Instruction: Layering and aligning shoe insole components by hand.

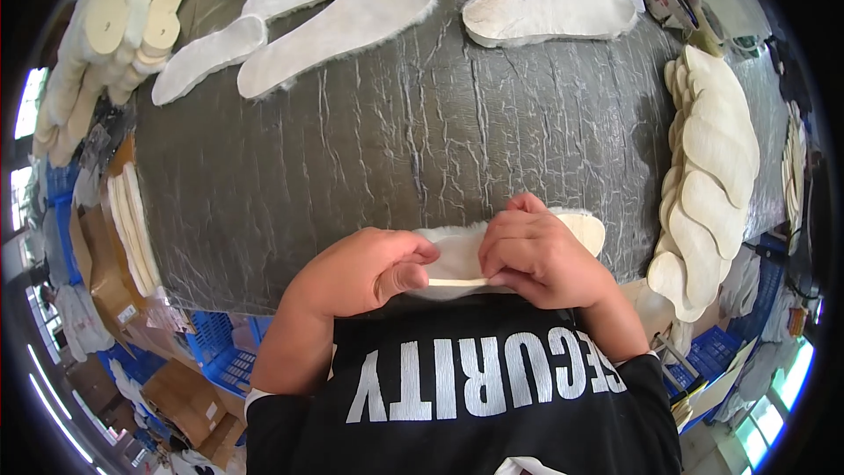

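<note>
Fleecy insole [457, 255], white and furry on one face, lies at the near edge of the table [396, 149], held between both hands. Left hand [369, 268] is curled closed, thumb and fingers pinching the insole's left end and a thin cream layer [457, 282] along its near edge. Right hand [536, 255] is closed over the insole's middle, fingers bent down onto it, so that only the cream-coloured right end [587, 230] shows past the knuckles.

A wrinkled grey sheet covers the table. At the far side lie several more fleecy insoles [338, 22], spread out singly, some fur side down. At the far left a stack of cream insoles [132, 9] overlaps in rows. At the right edge a fanned pile of cream insoles [712, 176] runs from far to near. Left of the table, more insoles stand on edge in a cardboard box [119, 237], and blue crates [215, 343] sit below on the floor.
</note>
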The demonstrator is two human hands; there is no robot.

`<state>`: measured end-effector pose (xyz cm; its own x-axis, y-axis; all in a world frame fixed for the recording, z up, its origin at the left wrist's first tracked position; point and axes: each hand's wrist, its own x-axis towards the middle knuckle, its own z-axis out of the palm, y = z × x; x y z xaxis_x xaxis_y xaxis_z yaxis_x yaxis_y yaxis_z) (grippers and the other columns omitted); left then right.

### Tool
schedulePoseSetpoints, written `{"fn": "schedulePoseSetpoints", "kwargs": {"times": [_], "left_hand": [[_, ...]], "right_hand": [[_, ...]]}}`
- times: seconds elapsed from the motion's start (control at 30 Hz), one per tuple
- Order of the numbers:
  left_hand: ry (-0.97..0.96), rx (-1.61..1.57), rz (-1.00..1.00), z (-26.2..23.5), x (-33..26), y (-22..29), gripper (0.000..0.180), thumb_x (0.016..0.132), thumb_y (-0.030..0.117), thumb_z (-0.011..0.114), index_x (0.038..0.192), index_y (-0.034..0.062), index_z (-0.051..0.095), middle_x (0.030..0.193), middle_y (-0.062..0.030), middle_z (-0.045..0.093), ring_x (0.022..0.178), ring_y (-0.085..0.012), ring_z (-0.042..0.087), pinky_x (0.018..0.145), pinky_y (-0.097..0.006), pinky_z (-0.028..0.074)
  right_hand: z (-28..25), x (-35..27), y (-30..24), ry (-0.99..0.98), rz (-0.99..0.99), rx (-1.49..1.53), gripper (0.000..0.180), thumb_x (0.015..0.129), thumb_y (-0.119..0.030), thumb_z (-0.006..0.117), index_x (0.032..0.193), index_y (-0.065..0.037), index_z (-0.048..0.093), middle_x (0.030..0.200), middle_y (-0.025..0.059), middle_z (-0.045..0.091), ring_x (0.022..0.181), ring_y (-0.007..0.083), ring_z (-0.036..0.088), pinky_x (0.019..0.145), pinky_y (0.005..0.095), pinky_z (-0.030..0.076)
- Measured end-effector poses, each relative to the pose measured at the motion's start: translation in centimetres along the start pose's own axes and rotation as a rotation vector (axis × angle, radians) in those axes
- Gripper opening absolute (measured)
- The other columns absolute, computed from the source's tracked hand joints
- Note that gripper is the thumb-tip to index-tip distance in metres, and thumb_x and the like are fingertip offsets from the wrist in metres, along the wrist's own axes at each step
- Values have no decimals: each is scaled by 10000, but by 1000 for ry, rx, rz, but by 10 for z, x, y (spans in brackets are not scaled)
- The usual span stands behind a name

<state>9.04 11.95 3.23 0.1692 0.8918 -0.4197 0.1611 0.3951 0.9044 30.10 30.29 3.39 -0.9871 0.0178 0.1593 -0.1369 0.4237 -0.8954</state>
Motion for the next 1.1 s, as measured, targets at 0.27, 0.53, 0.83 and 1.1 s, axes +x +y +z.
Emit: {"fn": "schedulePoseSetpoints", "kwargs": {"times": [0.27, 0.53, 0.83, 1.1], "left_hand": [[50, 170, 189, 3, -2, -2, 861, 841, 689, 536, 1202, -92, 573, 1126, -233, 644, 1067, -367, 625, 925, -411, 492], [476, 475, 283, 33, 13, 9, 189, 882, 126, 608, 1022, 0, 625, 919, -183, 642, 922, -387, 606, 822, -466, 486], [555, 472, 181, 31, 12, 0, 315, 863, 135, 603, 1173, 79, 597, 1050, -118, 608, 1010, -352, 537, 898, -434, 423], [602, 558, 444, 24, -3, -6, 249, 684, -20, 709, 900, 104, 707, 942, -8, 647, 980, -229, 561, 887, -383, 366]], "right_hand": [[-17, -28, 18, 288, -35, 623, 149, 859, -138, 661, 755, -72, 577, 776, 55, 605, 778, 224, 582, 833, 408, 375], [0, -1, -1, 317, 143, 452, 323, 921, -159, 621, 1206, -26, 546, 1011, 65, 594, 895, 175, 575, 867, 353, 426], [35, 41, -20, 315, 195, 159, 237, 894, -20, 629, 1117, -75, 568, 935, 101, 639, 829, 234, 634, 732, 328, 484], [34, 46, -15, 353, -38, -18, 529, 697, -260, 865, 1095, -90, 562, 1025, 103, 590, 882, 316, 615, 777, 401, 504]]}}
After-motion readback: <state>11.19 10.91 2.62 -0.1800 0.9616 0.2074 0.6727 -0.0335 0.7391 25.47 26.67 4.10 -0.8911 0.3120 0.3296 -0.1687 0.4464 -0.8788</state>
